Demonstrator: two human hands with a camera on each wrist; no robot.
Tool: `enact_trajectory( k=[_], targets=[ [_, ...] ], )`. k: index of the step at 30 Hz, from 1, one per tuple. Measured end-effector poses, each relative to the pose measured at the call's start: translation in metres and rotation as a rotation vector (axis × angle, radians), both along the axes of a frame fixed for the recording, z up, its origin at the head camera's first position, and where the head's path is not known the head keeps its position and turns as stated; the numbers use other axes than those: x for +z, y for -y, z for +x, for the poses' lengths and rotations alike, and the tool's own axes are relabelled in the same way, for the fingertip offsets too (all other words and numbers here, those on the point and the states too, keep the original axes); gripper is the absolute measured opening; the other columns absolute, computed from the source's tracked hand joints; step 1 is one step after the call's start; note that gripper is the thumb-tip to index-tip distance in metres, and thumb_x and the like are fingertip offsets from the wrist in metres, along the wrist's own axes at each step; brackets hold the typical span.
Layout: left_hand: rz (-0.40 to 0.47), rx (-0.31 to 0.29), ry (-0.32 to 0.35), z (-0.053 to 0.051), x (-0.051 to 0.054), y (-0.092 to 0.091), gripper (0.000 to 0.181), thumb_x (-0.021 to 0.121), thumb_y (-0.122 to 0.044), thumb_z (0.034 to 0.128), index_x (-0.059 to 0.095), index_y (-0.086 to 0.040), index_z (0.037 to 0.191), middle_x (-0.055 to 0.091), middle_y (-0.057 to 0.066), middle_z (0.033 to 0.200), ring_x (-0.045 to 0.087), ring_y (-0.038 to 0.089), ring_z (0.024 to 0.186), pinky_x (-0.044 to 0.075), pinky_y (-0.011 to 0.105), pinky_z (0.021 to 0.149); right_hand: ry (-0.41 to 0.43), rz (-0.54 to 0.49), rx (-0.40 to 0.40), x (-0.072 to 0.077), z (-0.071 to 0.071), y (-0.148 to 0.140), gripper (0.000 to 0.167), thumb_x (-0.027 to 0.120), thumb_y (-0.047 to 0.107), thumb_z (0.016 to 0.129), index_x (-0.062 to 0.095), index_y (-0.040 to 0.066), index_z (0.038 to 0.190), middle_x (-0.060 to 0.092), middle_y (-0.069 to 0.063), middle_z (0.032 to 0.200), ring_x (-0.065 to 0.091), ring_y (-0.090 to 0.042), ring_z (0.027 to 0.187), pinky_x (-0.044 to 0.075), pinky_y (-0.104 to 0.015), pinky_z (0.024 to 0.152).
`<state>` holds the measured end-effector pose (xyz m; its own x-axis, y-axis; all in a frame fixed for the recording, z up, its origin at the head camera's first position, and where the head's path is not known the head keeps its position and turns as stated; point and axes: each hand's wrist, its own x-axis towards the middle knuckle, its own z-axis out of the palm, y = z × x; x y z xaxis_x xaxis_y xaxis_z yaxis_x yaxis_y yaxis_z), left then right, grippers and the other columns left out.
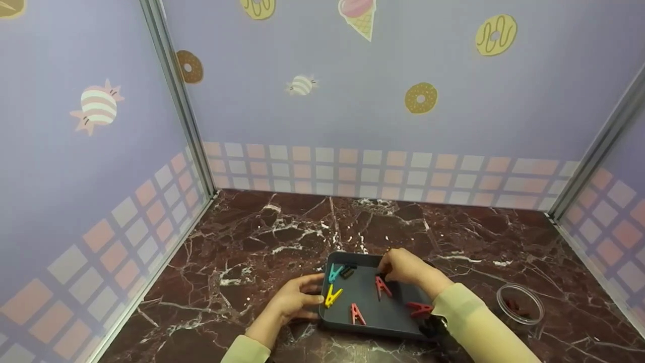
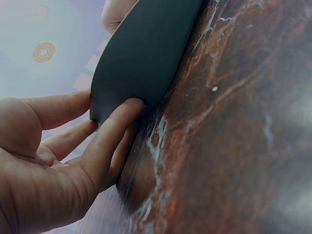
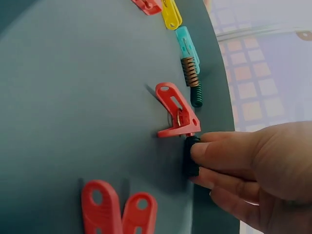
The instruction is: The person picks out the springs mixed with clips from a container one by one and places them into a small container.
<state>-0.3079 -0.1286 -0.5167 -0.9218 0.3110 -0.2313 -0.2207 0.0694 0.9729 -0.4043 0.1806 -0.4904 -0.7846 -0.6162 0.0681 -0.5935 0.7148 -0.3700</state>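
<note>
A dark grey rectangular tray (image 1: pixel 375 328) stands on the marbled table. My left hand (image 1: pixel 297 298) touches its left side, fingertips against the outer wall in the left wrist view. Inside the tray's far right part, my right hand (image 1: pixel 407 268) pinches a small black cylinder (image 3: pixel 191 163) between thumb and fingers. Right beside that cylinder lies a red clothespin (image 3: pixel 178 112). Two more red clothespins, one near the front (image 1: pixel 357 314) and another at the right (image 1: pixel 419 309), share the tray with a teal clothespin (image 1: pixel 334 273) and a yellow clothespin (image 1: pixel 332 296).
A brown ribbed cylinder (image 3: pixel 189 71) and a dark ribbed cylinder (image 3: pixel 196 95) lie by the teal clothespin. Right of the tray, a round clear container (image 1: pixel 538 318) holds small reddish-brown pieces (image 1: pixel 516 307). Patterned wall panels (image 1: pixel 352 126) border the table at the back and sides.
</note>
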Motion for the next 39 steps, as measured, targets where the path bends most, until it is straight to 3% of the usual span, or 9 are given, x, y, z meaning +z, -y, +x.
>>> enact_trajectory(
  k=[5, 12, 26, 39],
  targets=[
    [0.004, -0.001, 0.001, 0.0, 0.0, 0.0, 0.067, 0.069, 0.003, 0.0934, 0.044, -0.002, 0.155, 0.054, 0.029, 0.144, 0.069, 0.029, 0.109, 0.065, 0.048, 0.077, -0.035, 0.023, 0.013, 0.0, 0.0, -0.002, 0.02, 0.086, -0.004, 0.071, 0.081, 0.005, 0.088, 0.078, -0.008, 0.085, 0.07, -0.019, 0.074, 0.059, -0.032, 0.066],
    [0.008, 0.001, 0.009, -0.001, -0.001, 0.0, 0.067, 0.069, 0.003, 0.0931, 0.045, -0.004, 0.155, 0.056, 0.028, 0.142, 0.071, 0.027, 0.105, 0.065, 0.048, 0.078, -0.042, 0.034, 0.033, 0.002, -0.001, -0.003, 0.016, 0.086, 0.0, 0.072, 0.08, 0.005, 0.086, 0.077, -0.007, 0.083, 0.068, -0.016, 0.071, 0.057, -0.03, 0.064],
    [0.007, -0.001, 0.004, -0.001, -0.002, 0.001, 0.067, 0.068, 0.003, 0.0936, 0.043, -0.002, 0.155, 0.056, 0.028, 0.141, 0.071, 0.028, 0.106, 0.064, 0.05, 0.078, 0.152, -0.125, 0.029, 0.005, -0.006, -0.017, 0.011, 0.079, 0.005, 0.083, 0.081, 0.008, 0.094, 0.079, -0.006, 0.09, 0.069, -0.008, 0.077, 0.056, -0.022, 0.067],
    [0.012, -0.01, 0.0, -0.001, -0.002, 0.001, 0.067, 0.067, 0.003, 0.0943, 0.041, -0.001, 0.156, 0.054, 0.031, 0.144, 0.07, 0.03, 0.11, 0.064, 0.053, 0.08, 0.222, -0.309, 0.033, 0.013, 0.0, -0.036, 0.014, 0.077, 0.008, 0.089, 0.08, 0.005, 0.102, 0.079, -0.012, 0.097, 0.066, -0.003, 0.08, 0.054, -0.018, 0.069]
  ],
)
